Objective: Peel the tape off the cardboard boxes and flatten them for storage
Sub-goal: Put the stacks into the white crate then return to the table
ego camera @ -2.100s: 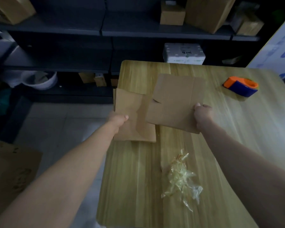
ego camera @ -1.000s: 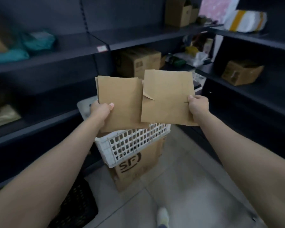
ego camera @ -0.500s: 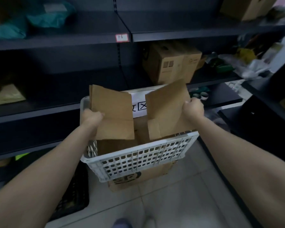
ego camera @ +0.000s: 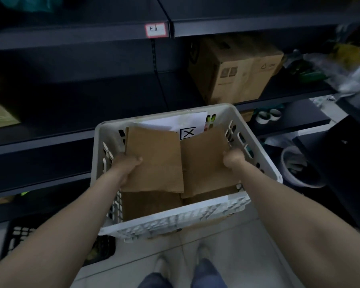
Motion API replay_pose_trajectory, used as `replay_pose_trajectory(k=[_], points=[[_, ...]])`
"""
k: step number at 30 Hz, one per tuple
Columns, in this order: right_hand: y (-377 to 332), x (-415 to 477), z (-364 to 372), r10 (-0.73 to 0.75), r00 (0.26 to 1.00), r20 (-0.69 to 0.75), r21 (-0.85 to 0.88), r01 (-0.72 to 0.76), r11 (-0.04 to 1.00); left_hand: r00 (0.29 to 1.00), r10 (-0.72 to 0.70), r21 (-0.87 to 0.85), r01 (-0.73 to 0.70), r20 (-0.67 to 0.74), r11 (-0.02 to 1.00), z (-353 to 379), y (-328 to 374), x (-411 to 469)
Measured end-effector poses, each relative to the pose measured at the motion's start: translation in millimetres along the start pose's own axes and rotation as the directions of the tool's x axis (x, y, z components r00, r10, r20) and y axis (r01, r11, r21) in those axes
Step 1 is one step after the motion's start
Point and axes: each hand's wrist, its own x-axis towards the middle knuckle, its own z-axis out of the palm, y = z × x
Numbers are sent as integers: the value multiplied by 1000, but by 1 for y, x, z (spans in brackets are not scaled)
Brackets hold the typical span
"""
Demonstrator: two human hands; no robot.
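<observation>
Two flattened brown cardboard boxes hang inside a white perforated plastic crate [ego camera: 258,154]. My left hand [ego camera: 127,165] grips the left edge of the left flat box [ego camera: 156,161]. My right hand [ego camera: 233,160] grips the right edge of the right flat box [ego camera: 204,165], whose left edge sits behind the left one. More flat cardboard [ego camera: 150,204] lies at the crate's bottom, under both held pieces. A white sheet with a black X mark [ego camera: 185,126] leans on the crate's far wall.
Dark metal shelves [ego camera: 75,38] stand behind the crate, carrying a closed cardboard box [ego camera: 233,69] and bags. A black crate [ego camera: 19,235] sits on the floor at left, a white bucket [ego camera: 295,169] at right. My feet are below on the tiled floor [ego camera: 247,256].
I turned from the wooden table to the shelves, carrying both flat boxes. Since half a second ago both pieces have gone lower into the white crate.
</observation>
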Motion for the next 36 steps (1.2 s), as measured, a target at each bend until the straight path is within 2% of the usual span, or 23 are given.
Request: replay_pose_trajectory(k=[2,4,10,12,13,14,15,16,18,20,22,24,25,29,32,36], points=[[-4,7,-1,26,998,50,-18,-25,1000,997,-56,-48,59,53,997,3,-5,7],[-3,18,0,-35,995,92,-129,47,990,988,-116,-74,124,100,990,6,-10,13],[9,47,5,85,968,236,165,-126,978,972,-197,-109,211,126,972,24,-28,22],[11,50,8,74,966,249,144,-112,983,971,-202,-112,216,129,970,28,-37,26],[14,55,12,98,953,285,78,-125,989,970,-211,-122,226,125,967,30,-41,29],[16,62,19,60,956,286,-89,-36,995,968,-223,-128,237,116,963,31,-45,30],[18,69,24,90,957,274,-75,-72,995,966,-237,-129,249,102,960,33,-45,28],[18,71,26,111,950,292,16,-121,992,964,-251,-126,260,84,957,35,-45,27],[19,74,29,78,944,321,-27,-73,997,964,-258,-122,265,72,957,39,-48,26],[21,76,30,52,957,286,-193,4,981,965,-255,-123,262,65,957,41,-53,29],[21,77,34,57,973,225,-214,-8,977,965,-249,-135,258,81,957,42,-57,33],[25,84,39,-41,972,232,-306,113,945,964,-254,-128,263,81,956,44,-60,36],[28,89,42,-49,972,230,-341,128,931,962,-262,-125,271,82,954,44,-60,36],[30,88,42,-60,983,175,-287,110,952,954,-287,-104,296,88,950,49,-59,40],[23,88,34,-135,972,190,-340,194,920,955,-274,-95,285,112,954,59,-50,35],[1,79,11,-217,967,130,-445,253,859,950,-263,-94,281,167,955,74,-47,41]])
